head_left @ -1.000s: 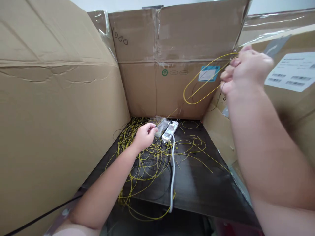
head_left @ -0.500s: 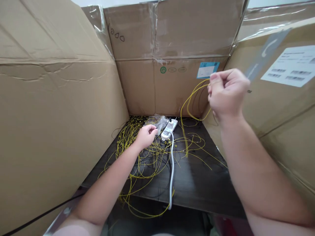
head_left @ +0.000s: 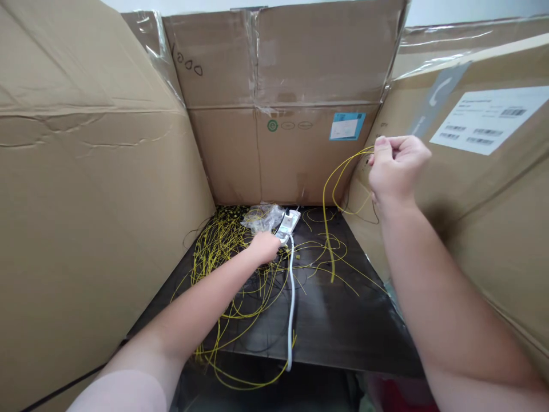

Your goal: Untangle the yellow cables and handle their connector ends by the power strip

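Raised at the right, my right hand point(head_left: 398, 169) is closed in a pinch on a yellow wire point(head_left: 326, 212). The wire loops out to the left of the fingers and hangs down over the dark table point(head_left: 343, 320). My left hand point(head_left: 265, 247) is low over the table, curled at the near end of a white power strip point(head_left: 288, 224). Its fingertips are turned away from view, so what they hold, if anything, is hidden. Beside and under that hand spreads a tangled heap of yellow wires point(head_left: 214, 246).
Crumpled clear plastic point(head_left: 261, 216) lies behind my left hand. A thick white cable point(head_left: 292, 309) runs from the strip toward the table's front edge. Cardboard walls stand at the left point(head_left: 94, 189), back point(head_left: 295, 160) and right point(head_left: 484, 212). Small yellow bits lie near the strip.
My left hand has moved forward and right up to the power strip, its fingers now out of sight. My right hand still grips the yellow wire, slightly lower. The view has shifted a little.
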Demonstrator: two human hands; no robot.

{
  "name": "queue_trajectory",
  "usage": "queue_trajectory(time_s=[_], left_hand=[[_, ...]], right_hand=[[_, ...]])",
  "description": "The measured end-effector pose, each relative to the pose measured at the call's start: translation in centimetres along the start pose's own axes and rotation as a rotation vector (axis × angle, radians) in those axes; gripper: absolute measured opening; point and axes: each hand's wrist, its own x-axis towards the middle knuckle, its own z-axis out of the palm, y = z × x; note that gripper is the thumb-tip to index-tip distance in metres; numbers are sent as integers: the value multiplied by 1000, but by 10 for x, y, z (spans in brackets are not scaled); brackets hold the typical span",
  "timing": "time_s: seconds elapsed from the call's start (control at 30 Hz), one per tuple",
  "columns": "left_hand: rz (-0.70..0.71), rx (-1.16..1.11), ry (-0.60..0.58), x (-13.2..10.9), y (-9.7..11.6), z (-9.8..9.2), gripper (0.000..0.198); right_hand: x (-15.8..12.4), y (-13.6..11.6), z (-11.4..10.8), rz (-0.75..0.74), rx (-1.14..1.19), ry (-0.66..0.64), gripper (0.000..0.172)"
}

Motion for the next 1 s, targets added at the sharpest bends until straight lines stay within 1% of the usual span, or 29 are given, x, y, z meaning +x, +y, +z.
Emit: queue_trajectory(time_s=[0.03, 0.1, 0.2, 0.27, 0.33, 0.4, 0.47, 0.53, 0.63, 0.73, 0.8, 0.9, 0.97, 1.0], left_hand=[[-4, 3, -2, 0, 0, 1, 14], [-4, 7, 2, -1, 1, 2, 15], [12, 2, 23, -7, -1, -2, 19], [49, -33, 72, -14, -4, -8, 21], [97, -92, 165, -24, -7, -17, 23], [110, -165, 293, -35, -12, -26, 26], [73, -253, 426, -48, -16, -33, 27], [19, -336, 529, -60, -20, -38, 26], [-36, -410, 598, -77, -24, -39, 24], [-88, -433, 627, -88, -31, -36, 23], [-145, -444, 661, -93, -40, -33, 24], [-285, -494, 707, -98, -57, -29, 24], [-376, -537, 697, -102, -68, -27, 25], [-405, -544, 676, -105, -71, -27, 25]], right_hand=[[5, 10, 5, -32, -68, 42, 20], [10, 30, 17, -55, -185, 65, 20], [12, 59, 38, 17, -293, -7, 20], [12, 74, 51, 83, -361, -97, 20], [11, 86, 62, 168, -441, -219, 21], [7, 97, 70, 241, -496, -330, 22], [-1, 106, 75, 284, -520, -408, 21], [-14, 116, 76, 323, -547, -482, 16], [-35, 127, 74, 382, -611, -606, 13], [-51, 127, 70, 403, -667, -689, 25], [-57, 119, 66, 385, -685, -699, 38], [-64, 97, 54, 331, -682, -682, 60], [-69, 79, 44, 287, -700, -652, 72], [-73, 70, 38, 261, -721, -626, 75]])
